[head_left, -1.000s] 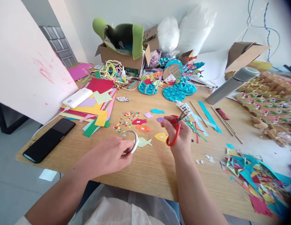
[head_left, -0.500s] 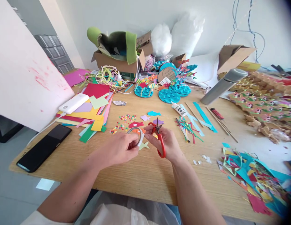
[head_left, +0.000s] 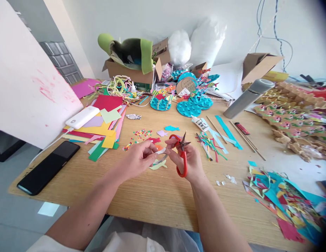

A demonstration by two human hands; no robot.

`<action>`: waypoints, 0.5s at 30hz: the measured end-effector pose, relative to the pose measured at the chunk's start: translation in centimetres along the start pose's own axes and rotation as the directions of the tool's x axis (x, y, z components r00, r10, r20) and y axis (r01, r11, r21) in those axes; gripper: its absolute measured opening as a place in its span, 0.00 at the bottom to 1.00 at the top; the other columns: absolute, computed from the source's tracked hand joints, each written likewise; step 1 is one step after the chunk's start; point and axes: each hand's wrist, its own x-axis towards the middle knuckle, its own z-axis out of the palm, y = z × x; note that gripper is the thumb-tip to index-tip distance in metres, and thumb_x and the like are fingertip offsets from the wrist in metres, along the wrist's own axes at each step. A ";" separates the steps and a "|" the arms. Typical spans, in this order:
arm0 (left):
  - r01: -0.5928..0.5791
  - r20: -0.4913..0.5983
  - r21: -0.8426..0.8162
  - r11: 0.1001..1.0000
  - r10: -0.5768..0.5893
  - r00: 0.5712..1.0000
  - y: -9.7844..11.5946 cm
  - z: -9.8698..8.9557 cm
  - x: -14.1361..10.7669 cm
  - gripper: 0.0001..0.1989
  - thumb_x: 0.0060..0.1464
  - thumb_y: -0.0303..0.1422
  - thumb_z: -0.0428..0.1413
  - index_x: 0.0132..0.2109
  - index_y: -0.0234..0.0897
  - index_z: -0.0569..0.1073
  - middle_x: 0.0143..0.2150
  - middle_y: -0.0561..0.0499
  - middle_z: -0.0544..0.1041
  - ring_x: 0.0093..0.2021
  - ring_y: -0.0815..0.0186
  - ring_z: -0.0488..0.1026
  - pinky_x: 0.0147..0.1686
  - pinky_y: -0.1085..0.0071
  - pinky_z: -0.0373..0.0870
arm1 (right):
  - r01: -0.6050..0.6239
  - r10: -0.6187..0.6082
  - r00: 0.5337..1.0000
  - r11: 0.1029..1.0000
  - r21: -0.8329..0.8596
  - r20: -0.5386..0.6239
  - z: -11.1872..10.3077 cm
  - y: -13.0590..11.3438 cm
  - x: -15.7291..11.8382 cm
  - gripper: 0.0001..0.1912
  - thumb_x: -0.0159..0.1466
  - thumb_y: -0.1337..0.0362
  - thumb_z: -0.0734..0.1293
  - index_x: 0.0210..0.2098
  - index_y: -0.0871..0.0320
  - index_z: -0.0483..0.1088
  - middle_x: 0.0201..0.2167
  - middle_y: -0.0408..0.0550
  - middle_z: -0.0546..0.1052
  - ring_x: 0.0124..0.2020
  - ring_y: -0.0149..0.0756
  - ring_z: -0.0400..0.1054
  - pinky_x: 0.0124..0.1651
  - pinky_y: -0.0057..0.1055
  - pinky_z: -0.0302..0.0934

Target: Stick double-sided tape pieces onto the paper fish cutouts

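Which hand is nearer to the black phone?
Left. The left hand, holding tape, is right of the phone; the right hand, with the red scissors, is farther right.

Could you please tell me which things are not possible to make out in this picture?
In the head view:
- Green fish: partly hidden by the tape in the left hand.
- Right hand: whether it pinches the tape's end is too small to tell.
- Scraps: right side lost at the dark picture edge.
- Lying bottle: print too small to read.
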 end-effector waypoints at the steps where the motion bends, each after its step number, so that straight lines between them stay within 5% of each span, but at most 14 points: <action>1: 0.005 -0.032 -0.045 0.999 -0.007 0.999 0.0 0.0 0.2 0.06 0.53 0.35 0.55 0.36 0.36 0.70 0.23 0.56 0.72 0.24 0.70 0.70 0.24 0.76 0.63 | 0.005 -0.005 1.000 1.000 -0.004 -0.012 0.1 0.0 0.0 0.09 0.59 0.62 0.69 0.39 0.56 0.71 0.31 0.43 0.74 0.33 0.33 0.69 0.37 0.30 0.64; 8: -0.080 -0.274 -0.267 0.961 0.004 0.962 -0.7 -0.3 0.8 0.10 0.50 0.36 0.60 0.36 0.34 0.73 0.32 0.49 0.80 0.32 0.66 0.77 0.35 0.71 0.72 | -0.043 0.019 0.987 0.988 -0.149 -0.159 0.1 -0.5 0.1 0.19 0.60 0.51 0.68 0.44 0.58 0.71 0.38 0.50 0.77 0.40 0.38 0.71 0.42 0.34 0.64; 15: -0.146 -0.367 -0.267 0.953 0.040 0.929 -1.1 -0.6 0.6 0.11 0.52 0.37 0.61 0.39 0.34 0.73 0.34 0.46 0.82 0.36 0.62 0.79 0.41 0.68 0.73 | -0.151 0.198 0.977 0.903 -0.402 0.077 0.6 -0.5 0.0 0.28 0.56 0.40 0.66 0.26 0.62 0.73 0.16 0.42 0.67 0.19 0.28 0.55 0.22 0.25 0.48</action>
